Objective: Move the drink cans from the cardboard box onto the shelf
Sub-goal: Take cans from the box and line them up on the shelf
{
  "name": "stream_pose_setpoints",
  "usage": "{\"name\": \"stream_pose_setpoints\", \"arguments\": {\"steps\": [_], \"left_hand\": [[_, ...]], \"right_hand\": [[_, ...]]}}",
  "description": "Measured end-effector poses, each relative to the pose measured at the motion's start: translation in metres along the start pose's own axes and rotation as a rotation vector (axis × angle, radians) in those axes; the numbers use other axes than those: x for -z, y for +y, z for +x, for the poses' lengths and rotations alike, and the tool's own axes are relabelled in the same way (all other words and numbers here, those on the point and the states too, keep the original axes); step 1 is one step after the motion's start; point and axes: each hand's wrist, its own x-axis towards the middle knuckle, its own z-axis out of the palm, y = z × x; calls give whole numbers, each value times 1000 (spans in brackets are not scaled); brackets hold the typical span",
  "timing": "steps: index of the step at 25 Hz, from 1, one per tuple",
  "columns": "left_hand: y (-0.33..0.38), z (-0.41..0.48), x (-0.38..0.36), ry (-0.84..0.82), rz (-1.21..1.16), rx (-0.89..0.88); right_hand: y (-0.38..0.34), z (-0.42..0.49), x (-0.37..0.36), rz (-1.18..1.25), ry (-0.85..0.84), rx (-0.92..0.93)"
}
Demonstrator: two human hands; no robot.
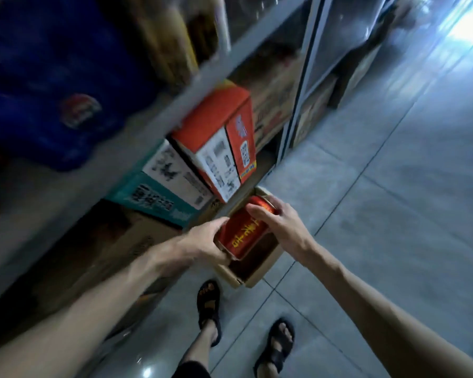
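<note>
Gripping a red drink can (243, 233) with yellow lettering from both ends: left hand (202, 242) curled round the near end, right hand (277, 223) wrapped over the far end, fingers (257, 211) closed across the top rim. Holding it tilted, lengthwise between the palms, probably squeezing inward so as not to let it slip. Too blurred to tell whether one can or several pressed together.

Directly beneath the fingers, an open cardboard box (253, 281) on the tiled floor (393, 186); inside dark, contents unreadable. Cannot tell whether clear of the box rim or only level with it.

Up and left of the fingers, the grey shelf (200, 77) edge. Just beyond the fingers, below that edge, an orange carton (216, 126) stacked on a teal-and-white carton (159, 192).

Judging by this, the taking-out step, with placing not yet done. Next, probably raising and swinging left toward the shelf, minding the orange carton's lower corner close above the fingers.
</note>
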Motion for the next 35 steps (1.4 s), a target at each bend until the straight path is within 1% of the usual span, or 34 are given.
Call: {"name": "stream_pose_setpoints", "arguments": {"steps": [2,4,7,10,12,15,17,18,20,21,24,25,27,28,29,32,33,35], "left_hand": [[44,-75,18,-7,-47,-30],[78,-143,30,46,-122,-38],[102,-211,35,231,-219,-40],[99,-264,44,409,-243,-83],[89,-289,51,522,-196,-104],[64,-309,60,640,-120,-129],[47,-315,68,733,-149,-128],[38,-315,73,781,-168,-125],[15,-309,81,868,-242,-141],[5,-306,85,914,-270,-155],[-12,-297,89,1037,-306,-149],[-16,-296,90,1066,-325,-155],[-23,-290,91,1059,-331,-151],[-28,-288,93,1037,-321,-112],[-37,-287,95,1016,-287,-32],[-68,-297,94,964,-124,333],[-80,-303,93,972,-84,446],[-99,-311,89,1020,-59,572]], "right_hand": [[-76,-44,4,-84,-65,66],[-142,-84,-2,-185,-129,129],[-209,-123,-18,-301,-219,224],[-253,-154,-50,-297,-283,269],[-266,-168,-73,-262,-294,259],[-277,-169,-109,-399,-298,343],[-290,-162,-134,-514,-303,437],[-296,-156,-146,-552,-305,450],[-302,-143,-171,-539,-311,417],[-303,-138,-184,-491,-307,399],[-295,-127,-213,-377,-240,337],[-291,-123,-220,-392,-208,350],[-290,-119,-231,-493,-157,437],[-290,-116,-234,-564,-132,503],[-289,-112,-238,-636,-108,577],[-282,-98,-245,-751,-46,725],[-278,-92,-247,-760,-37,752],[-266,-80,-252,-783,-45,802]]}}
